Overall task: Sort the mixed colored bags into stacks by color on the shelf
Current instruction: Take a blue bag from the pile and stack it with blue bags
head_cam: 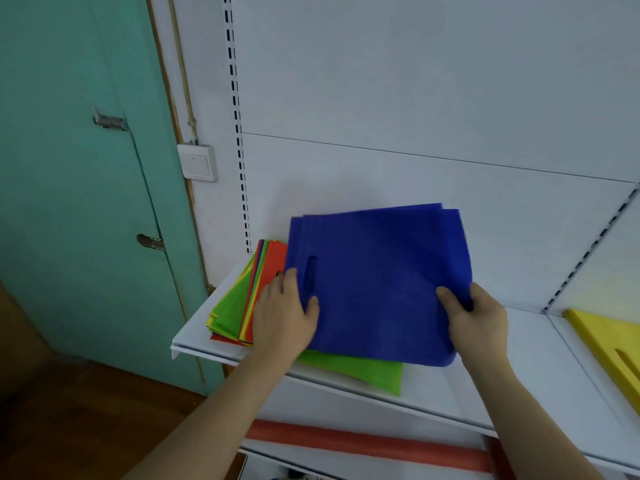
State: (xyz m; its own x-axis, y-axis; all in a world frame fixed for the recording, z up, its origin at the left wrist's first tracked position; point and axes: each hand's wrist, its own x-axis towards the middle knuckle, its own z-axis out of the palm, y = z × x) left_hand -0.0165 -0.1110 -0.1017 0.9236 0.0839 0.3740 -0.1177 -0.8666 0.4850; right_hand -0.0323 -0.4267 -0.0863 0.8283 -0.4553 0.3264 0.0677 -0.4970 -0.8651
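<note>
- The blue bags (377,285) are held as a small bundle of several layers, tilted up above the white shelf (526,368), with the oval handle cut-out near the left edge.
- The left hand (282,315) takes the bundle at its left edge; the thumb lies on the front of the blue fabric just under the cut-out, and the other fingers go behind, so this grip is closed on the bags.
- The right hand (479,318) takes the right lower edge; the thumb presses on the front and the fingers wrap the edge from behind, so this grip is also closed on the bags.
- A green bag (363,370) lies flat on the shelf under the blue bundle, and its lower corner shows below it.
- The mixed pile (239,303) of green, yellow, red and blue bags lies at the left end of the shelf, partly behind the left hand.
- A yellow bag (609,344) lies on the next shelf section at the right, well apart from the blue ones.
- A red strip (367,445) shows on the lower shelf level.
- On the left stand a teal door (76,188) and a white wall switch (197,162).
</note>
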